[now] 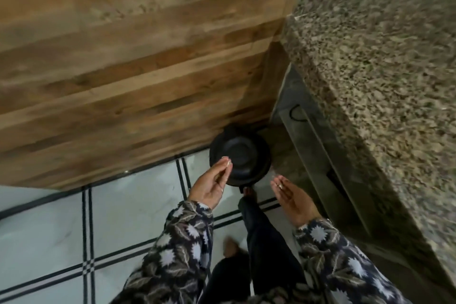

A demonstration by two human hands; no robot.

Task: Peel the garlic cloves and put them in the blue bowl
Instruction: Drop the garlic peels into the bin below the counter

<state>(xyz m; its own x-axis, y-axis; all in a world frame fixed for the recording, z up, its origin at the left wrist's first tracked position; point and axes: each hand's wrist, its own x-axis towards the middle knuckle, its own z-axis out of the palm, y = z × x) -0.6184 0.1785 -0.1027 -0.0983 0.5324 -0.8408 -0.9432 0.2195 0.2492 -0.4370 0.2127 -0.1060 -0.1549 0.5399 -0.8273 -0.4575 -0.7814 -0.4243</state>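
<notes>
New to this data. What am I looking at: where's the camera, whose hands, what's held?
There is no machine here. A person wears one wide-angle camera on the head, looking down, so this single picture shows their own two hands. They stand on a tiled floor in the corner between a wooden cabinet and a granite counter. Below the hands, a black round bin sits on the floor. The left hand pinches a small pale scrap, probably garlic skin. The right hand is open, palm up, gripping nothing.
</notes>
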